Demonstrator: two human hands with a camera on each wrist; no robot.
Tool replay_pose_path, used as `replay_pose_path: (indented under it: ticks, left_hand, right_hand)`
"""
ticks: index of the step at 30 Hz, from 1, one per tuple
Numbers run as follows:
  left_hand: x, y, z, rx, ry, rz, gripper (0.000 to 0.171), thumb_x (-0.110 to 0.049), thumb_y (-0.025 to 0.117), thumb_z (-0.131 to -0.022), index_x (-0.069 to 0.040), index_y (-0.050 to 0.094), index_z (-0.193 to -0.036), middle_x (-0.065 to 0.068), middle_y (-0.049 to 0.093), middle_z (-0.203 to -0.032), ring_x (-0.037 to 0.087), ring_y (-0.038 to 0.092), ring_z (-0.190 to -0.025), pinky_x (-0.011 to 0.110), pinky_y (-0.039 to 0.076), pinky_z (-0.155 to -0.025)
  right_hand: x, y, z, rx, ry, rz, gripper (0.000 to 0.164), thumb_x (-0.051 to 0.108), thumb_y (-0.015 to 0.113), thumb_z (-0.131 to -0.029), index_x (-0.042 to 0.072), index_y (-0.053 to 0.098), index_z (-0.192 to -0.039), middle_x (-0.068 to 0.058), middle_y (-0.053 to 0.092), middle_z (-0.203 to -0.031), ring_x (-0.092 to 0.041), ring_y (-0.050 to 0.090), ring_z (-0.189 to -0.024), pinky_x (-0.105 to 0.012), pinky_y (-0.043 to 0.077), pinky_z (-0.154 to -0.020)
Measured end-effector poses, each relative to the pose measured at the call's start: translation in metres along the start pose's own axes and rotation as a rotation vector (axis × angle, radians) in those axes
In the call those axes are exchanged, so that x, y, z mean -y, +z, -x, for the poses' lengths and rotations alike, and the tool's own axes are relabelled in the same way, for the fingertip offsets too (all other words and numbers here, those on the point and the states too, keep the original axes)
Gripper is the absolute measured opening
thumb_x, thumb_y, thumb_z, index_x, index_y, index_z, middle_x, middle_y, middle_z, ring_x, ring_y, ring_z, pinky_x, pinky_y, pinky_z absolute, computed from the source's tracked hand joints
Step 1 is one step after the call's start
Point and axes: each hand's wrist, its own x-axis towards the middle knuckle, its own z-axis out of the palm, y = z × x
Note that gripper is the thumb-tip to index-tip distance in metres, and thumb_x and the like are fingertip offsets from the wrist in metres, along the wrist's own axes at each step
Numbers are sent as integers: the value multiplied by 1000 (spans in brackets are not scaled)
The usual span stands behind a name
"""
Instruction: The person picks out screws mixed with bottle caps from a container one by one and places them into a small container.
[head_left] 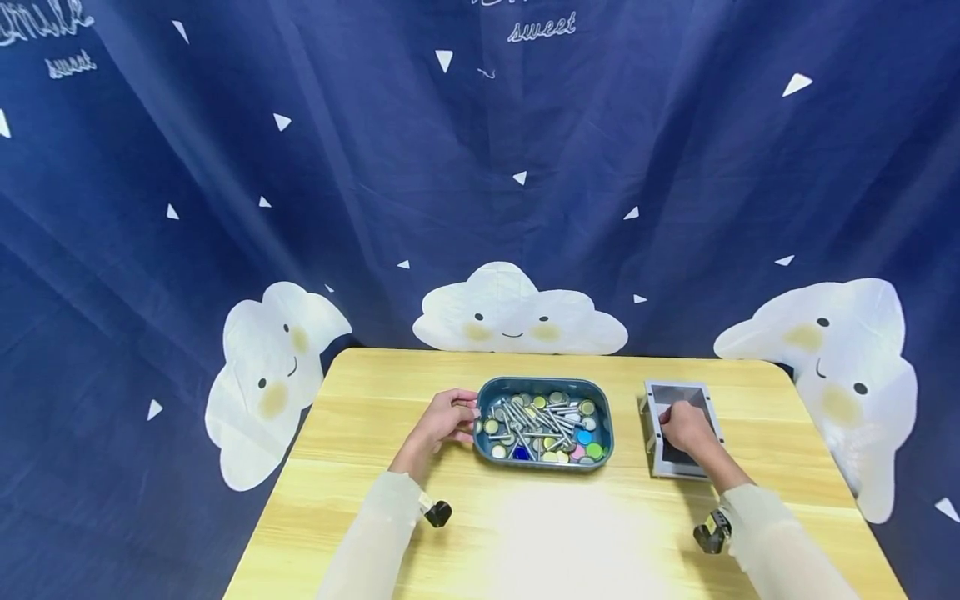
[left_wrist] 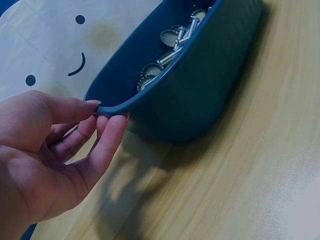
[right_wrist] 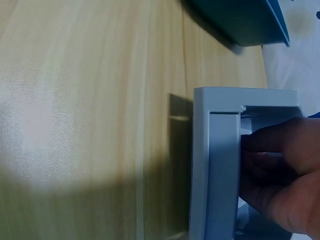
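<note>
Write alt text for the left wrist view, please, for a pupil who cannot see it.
A person's left hand pinches a dark blue-green tub by its rim. Inside are metal fasteners and bottle caps; the tub stands on a wooden table, with a smiling white cloud behind.

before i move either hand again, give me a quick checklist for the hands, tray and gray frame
1. Left hand pinching the tray by its rim: ok.
2. Tray standing apart from the gray frame: ok, bare table shows between them.
3. Metal fasteners and bottle caps sorted apart: not ok, they lie mixed in the tray.
4. Right hand clear of the frame's opening: not ok, its fingers are inside.
5. Right fingers empty: cannot tell, fingertips hidden.
</note>
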Motion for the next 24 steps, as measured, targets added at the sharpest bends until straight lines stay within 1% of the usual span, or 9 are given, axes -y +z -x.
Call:
replay_pose_path:
  ticks: [9,15,21,24]
  left_hand:
    - [-1,1,2,-3,1,-1,49,3,65,-92,1,57,-140,16,65,-114,17,67,-71,36,70,-59]
    - [0,1,2,-2,-5,1,49,3,65,-92,1,57,-140,17,65,-115,18,68,-72,37,70,-60]
    - [1,1,1,-5,-2,4,48,4,64,-92,1,58,-140,15,65,-114,17,68,-70,36,70,-59]
    - [-1,1,2,-7,-4,3,48,3,64,-92,0,58,-140,14,65,-112,17,67,-70,36,70,-59]
  right_hand:
    - [1,0,0,5,1,3,16,-1,61,-82,-3,77,-87,-26,75,-94,-36,69,-83,-54,65,-76]
    - [1,0,2,3,1,5,18,-1,62,-83,-4,77,-90,-28,75,-99,-44,72,-93,-57,65,-83]
    - [3,-3,6,-42,-19,17,17,3,65,-83,-5,77,-91,-28,75,-98,-50,71,-97,-60,64,-86]
    - [4,-5,6,-70,-31,28,14,5,66,-84,-4,76,-88,-27,76,-95,-49,71,-95,-59,64,-83]
